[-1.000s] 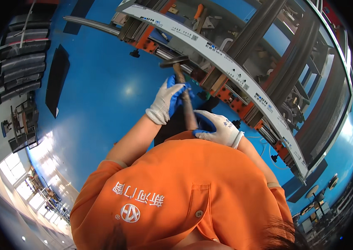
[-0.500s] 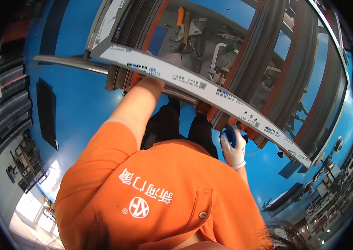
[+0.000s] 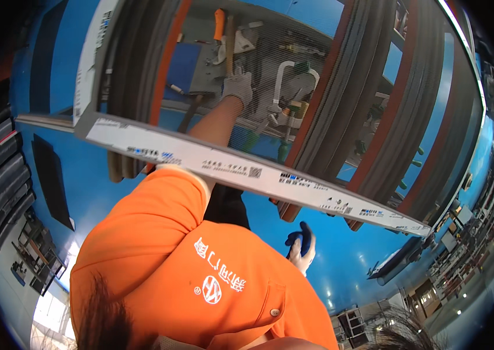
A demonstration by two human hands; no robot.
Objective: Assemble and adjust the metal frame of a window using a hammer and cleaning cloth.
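A large mesh screen panel with a pale frame (image 3: 223, 166) spans the view in front of me. My left arm goes under its near edge. Through the mesh I see my gloved left hand (image 3: 238, 88), fingers stretched out at the lower end of a wooden handle (image 3: 229, 44); the mesh blurs the contact. Left of that hand lies a dark-headed tool with a wooden handle (image 3: 188, 116). Apart from the panel, below its near edge, my right hand (image 3: 301, 248) hangs with fingers spread and nothing held. Its glove is pale with dark blue on the palm side.
An orange-handled tool (image 3: 219, 24), a blue sheet (image 3: 182, 64) and a pale clamp (image 3: 282, 87) lie on the grey surface below the mesh. Brown and black bars (image 3: 331, 93) cross under the panel. Dark profiles (image 3: 2, 157) are stacked at the left over a blue floor (image 3: 258, 204).
My left hand, hidden under the frame before, has reached farther in among the tools. My right hand has come away from the panel's near edge, toward me. The view has shifted.
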